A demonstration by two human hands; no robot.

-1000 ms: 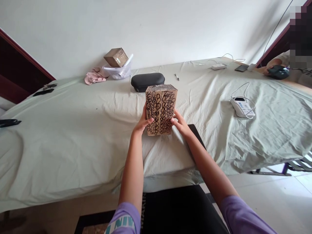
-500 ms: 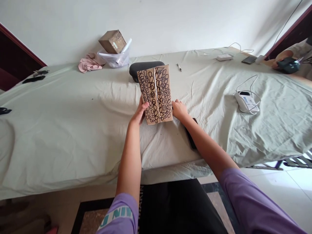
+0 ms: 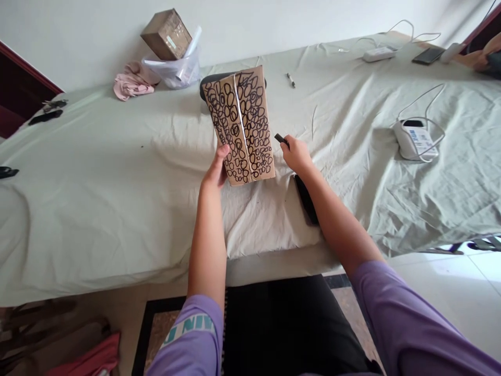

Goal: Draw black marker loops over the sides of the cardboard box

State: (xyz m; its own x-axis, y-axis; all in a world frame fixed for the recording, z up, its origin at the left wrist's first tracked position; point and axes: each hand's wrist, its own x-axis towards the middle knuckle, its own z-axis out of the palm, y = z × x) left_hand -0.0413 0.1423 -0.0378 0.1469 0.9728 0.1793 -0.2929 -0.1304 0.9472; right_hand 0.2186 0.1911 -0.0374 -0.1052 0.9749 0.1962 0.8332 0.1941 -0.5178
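Observation:
A cardboard box (image 3: 256, 122) covered in black hand-drawn loops is held up over the cloth, its seam facing me. My left hand (image 3: 216, 166) grips its lower left edge, the thumb on the front face and the other fingers hidden behind. Just right of the box, and apart from it, my right hand (image 3: 297, 154) is closed around a black marker (image 3: 279, 138) whose end points at the box. Under my right forearm lies a dark phone (image 3: 306, 201). Behind the box, a black case (image 3: 213, 78) is mostly covered.
A plastic basket (image 3: 172, 73) with another cardboard box (image 3: 167, 35) stands by the wall beside a pink cloth (image 3: 134, 82). Farther right are a pen (image 3: 290, 80), a white corded device (image 3: 417, 140), a power strip (image 3: 379, 54) and a phone (image 3: 428, 56). Another person's hand (image 3: 479, 58) shows at the right edge.
My right hand has drawn away from the box's right side, and the marker in it now shows. The box tilts slightly more to the left. The view has shifted.

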